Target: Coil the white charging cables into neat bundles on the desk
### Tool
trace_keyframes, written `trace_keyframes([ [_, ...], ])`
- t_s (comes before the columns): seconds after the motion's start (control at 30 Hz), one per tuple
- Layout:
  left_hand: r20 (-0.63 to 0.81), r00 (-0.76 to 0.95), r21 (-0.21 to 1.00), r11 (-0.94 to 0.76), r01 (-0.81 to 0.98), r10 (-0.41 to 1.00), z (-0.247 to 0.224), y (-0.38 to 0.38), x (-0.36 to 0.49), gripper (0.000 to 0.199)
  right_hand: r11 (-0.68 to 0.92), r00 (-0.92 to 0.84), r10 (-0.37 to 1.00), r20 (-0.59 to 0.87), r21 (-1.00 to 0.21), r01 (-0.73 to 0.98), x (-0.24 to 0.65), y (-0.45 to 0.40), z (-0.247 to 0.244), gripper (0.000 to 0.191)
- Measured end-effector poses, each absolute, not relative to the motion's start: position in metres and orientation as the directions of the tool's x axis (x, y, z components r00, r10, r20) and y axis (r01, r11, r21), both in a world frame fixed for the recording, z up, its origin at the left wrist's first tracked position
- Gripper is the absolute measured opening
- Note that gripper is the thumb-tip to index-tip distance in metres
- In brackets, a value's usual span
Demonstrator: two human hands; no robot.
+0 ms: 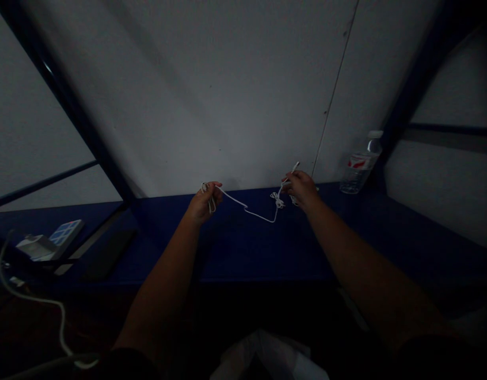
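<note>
A thin white cable (260,216) hangs slack in a dip between my two hands, above the blue shelf (263,258). My left hand (203,202) is closed on a looped part of it, and the loops show around the fingers. My right hand (301,188) pinches the cable near one end, where a white plug (295,167) points up past the fingers. A small tangled bunch (278,200) of the same cable dangles just left of my right hand.
A clear bottle (359,164) with a white cap stands at the shelf's right rear. A dark flat object (109,256) lies on the left. Further left are a white adapter (36,247), a blue-and-white box (67,232) and a thicker white cord (37,300). Blue frame posts flank the shelf.
</note>
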State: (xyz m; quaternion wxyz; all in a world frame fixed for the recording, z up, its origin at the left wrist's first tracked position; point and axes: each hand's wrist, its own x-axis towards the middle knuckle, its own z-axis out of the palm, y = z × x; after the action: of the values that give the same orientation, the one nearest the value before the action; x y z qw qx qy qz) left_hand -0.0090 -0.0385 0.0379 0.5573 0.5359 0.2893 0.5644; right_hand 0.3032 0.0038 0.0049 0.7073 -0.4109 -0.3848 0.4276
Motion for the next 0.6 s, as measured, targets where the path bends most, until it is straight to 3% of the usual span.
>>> trace_keyframes([
  [0.17,0.189,0.148,0.899,-0.111,-0.423,0.971,0.040,-0.034,-0.010,0.045,0.326,0.052,0.946,0.321,-0.931,-0.163,0.282,-0.008,0.003,0.029],
  [0.3,0.126,-0.031,0.940,-0.130,-0.316,0.991,0.036,-0.025,-0.015,0.048,0.326,-0.173,0.922,0.347,-0.935,-0.142,0.278,-0.016,0.002,0.034],
  [0.37,0.162,-0.124,0.970,-0.181,-0.163,0.979,0.033,-0.021,-0.018,0.043,0.282,-0.273,0.903,0.333,-0.936,-0.210,0.278,-0.022,0.004,0.035],
  [0.47,0.278,-0.167,0.944,-0.236,0.231,0.946,0.028,-0.019,-0.021,0.036,0.198,-0.342,0.883,0.321,-0.916,-0.348,0.279,-0.031,0.010,0.037],
  [0.53,0.312,-0.018,0.840,-0.267,0.473,0.950,0.025,-0.020,-0.020,0.032,0.179,-0.315,0.885,0.342,-0.876,-0.447,0.279,-0.037,0.015,0.037],
  [0.6,0.224,0.195,0.761,-0.296,0.577,0.955,0.020,-0.023,-0.018,0.032,0.193,-0.240,0.897,0.372,-0.816,-0.545,0.280,-0.042,0.021,0.035],
])
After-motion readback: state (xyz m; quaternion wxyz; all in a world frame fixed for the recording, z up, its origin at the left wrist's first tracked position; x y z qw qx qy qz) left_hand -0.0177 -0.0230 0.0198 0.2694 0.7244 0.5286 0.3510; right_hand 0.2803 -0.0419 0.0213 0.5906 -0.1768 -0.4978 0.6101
